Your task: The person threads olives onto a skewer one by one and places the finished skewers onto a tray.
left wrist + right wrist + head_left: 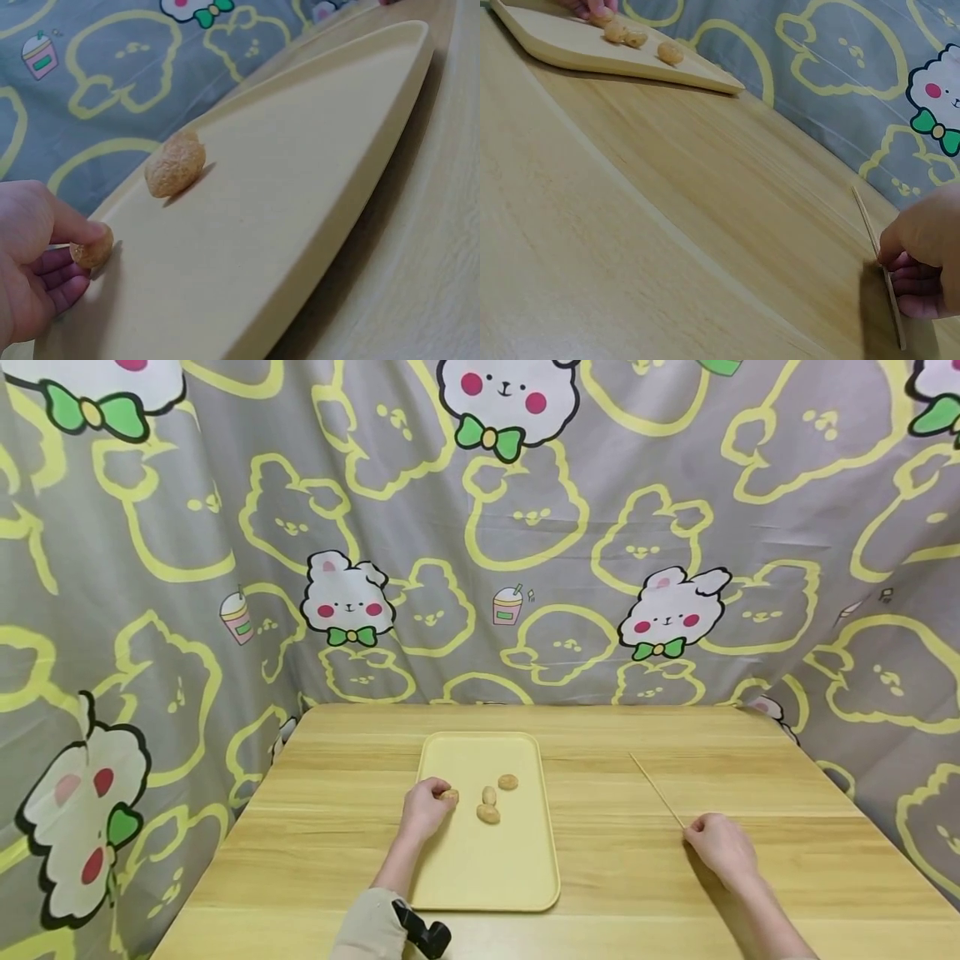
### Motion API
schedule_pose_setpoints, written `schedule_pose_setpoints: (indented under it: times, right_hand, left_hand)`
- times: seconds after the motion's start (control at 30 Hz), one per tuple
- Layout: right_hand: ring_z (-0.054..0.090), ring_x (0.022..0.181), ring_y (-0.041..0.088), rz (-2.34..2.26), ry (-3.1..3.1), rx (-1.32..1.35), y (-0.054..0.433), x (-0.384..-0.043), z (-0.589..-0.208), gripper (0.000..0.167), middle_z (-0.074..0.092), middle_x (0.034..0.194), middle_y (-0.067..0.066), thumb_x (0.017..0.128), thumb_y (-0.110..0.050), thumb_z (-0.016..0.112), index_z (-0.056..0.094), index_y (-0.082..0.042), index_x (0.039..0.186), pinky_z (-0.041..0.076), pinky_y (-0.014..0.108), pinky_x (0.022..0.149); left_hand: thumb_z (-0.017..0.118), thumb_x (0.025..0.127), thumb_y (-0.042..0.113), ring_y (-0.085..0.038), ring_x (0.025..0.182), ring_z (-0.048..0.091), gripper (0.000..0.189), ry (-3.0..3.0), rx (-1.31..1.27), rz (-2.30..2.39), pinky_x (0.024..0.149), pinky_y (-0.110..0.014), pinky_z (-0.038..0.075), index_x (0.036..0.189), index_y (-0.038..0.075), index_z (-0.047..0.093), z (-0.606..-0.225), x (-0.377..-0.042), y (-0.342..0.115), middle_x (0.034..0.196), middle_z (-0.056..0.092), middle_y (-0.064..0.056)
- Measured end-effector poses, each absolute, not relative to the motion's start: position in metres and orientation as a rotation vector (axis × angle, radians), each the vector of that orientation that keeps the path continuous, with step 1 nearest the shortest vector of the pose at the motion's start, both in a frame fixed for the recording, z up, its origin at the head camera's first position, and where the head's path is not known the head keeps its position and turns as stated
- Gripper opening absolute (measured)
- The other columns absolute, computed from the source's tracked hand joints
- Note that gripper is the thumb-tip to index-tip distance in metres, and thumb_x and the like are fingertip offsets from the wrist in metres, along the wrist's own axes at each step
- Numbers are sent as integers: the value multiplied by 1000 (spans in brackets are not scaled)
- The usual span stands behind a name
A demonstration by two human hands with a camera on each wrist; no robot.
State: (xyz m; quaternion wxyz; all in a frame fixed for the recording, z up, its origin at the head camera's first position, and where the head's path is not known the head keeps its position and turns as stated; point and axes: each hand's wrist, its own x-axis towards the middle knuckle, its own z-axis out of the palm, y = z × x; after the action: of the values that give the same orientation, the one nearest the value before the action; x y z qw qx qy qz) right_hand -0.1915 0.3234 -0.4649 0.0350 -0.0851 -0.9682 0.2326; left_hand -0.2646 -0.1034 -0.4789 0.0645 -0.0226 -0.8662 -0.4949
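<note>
My left hand (pixel 423 810) is over the left side of a pale yellow tray (pixel 487 877). Its thumb and fingers pinch a small golden-brown fried ball (pixel 91 249) close to the tray surface. Toward the middle of the tray lie two more wrinkled balls, an upper one (pixel 489 795) and a lower one (pixel 488 813) touching or nearly so. Another ball (pixel 507 782) sits apart near the right rim. Out on the table to the right, my right hand (pixel 723 847) pinches a thin wooden skewer (pixel 656 788), which slants away to the far left. Part of the skewer is hidden by the fingers in the head view.
A wood-grain table (pixel 600 893) carries the tray left of its middle. Behind and at both sides hangs a grey curtain (pixel 420 527) with yellow outlines and white rabbit faces. A black wrist mount (pixel 423 931) is on the left sleeve.
</note>
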Motion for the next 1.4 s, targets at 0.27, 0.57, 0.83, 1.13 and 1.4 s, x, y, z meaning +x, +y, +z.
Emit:
schedule_pose_setpoints:
  times: [0.27, 0.57, 0.83, 1.13, 1.4]
  right_hand:
    - [53, 68, 22, 692, -2982, -165, 327, -192, -469, 15, 61, 77, 8, 86, -13, 52, 63, -4, 80, 42, 39, 59]
    - [52, 63, 15, 778, -2945, -17, 319, -191, -469, 14, 57, 67, -1, 91, -14, 52, 61, -4, 89, 44, 38, 62]
    - [47, 60, 6, 932, -2802, 140, 305, -190, -469, 17, 54, 68, -2, 94, -17, 54, 62, -2, 96, 42, 23, 55]
    - [56, 69, 11, 1120, -2710, 258, 289, -185, -453, 13, 62, 80, 4, 92, -13, 57, 62, -1, 96, 46, 22, 54]
    - [48, 61, 4, 1206, -2682, 410, 270, -178, -435, 8, 61, 76, 2, 88, -9, 62, 64, -3, 93, 42, 22, 48]
  left_hand:
    - [68, 78, 5, -18, 75, 56, 17, -2578, -9, -1560, 65, -29, 48, 92, -4, 65, -479, -261, -105, 81, 60, -6]
    - [68, 82, 12, -19, 77, 59, 23, -2461, 47, -1733, 64, -29, 50, 98, -4, 65, -472, -256, -108, 90, 64, -12]
    - [68, 83, 13, -19, 78, 62, 30, -2378, 44, -1911, 70, -35, 53, 105, -6, 63, -459, -256, -111, 94, 64, -14]
    - [67, 82, 5, -15, 76, 61, 30, -2326, -44, -2019, 67, -25, 50, 106, -11, 59, -439, -249, -110, 93, 63, -13]
    - [67, 82, 2, -13, 75, 61, 29, -2256, -128, -2123, 69, -23, 51, 105, -14, 60, -433, -240, -102, 91, 65, -13]
